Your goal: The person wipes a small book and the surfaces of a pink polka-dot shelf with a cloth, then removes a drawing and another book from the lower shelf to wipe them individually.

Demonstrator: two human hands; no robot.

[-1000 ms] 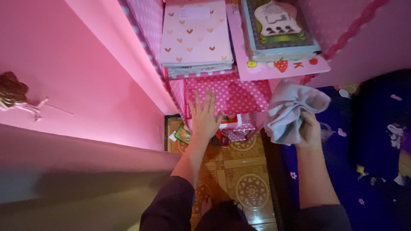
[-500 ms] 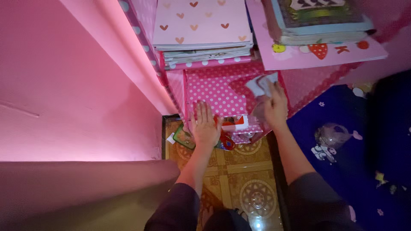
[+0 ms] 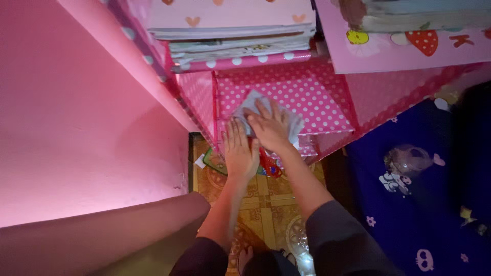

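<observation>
Right hand [image 3: 270, 128] lies flat, palm down, fingers spread, pressing a grey cloth [image 3: 294, 124] onto the pink polka-dot shelf [image 3: 312, 97]. Not clenched; it pins the cloth rather than gripping it. Cloth is folded and flattened, showing at the hand's upper left and right sides. Its long axis runs roughly left-right across the view, tilted slightly, with one corner pointing up-left toward the shelf's back left corner. It sits near the front edge of the shelf, toward the left side.

Left hand [image 3: 239, 151] is open and flat, fingers together pointing up the frame, resting on the shelf's front edge just beside the right hand, fingertips touching or nearly touching the cloth edge. It holds nothing.

Under the hands, below the shelf: a red package [image 3: 269, 164] with some white on it, partly hidden by the wrists, and a green-edged flat packet [image 3: 212, 159] lying on the patterned tile floor [image 3: 271, 199], with a small white tag [image 3: 200, 161] just left of it.

Above the shelf: a stack of papers and books [image 3: 240, 43] topped by a pale pink cover with heart marks [image 3: 225, 13]. To the right, a pink board [image 3: 404, 53] with a strawberry sticker [image 3: 423, 42] and a yellow sticker [image 3: 357, 37], with other books on top of it.

Pink wall [image 3: 76, 117] at left. Dark blue mat with cartoon prints [image 3: 409, 194] at right.
</observation>
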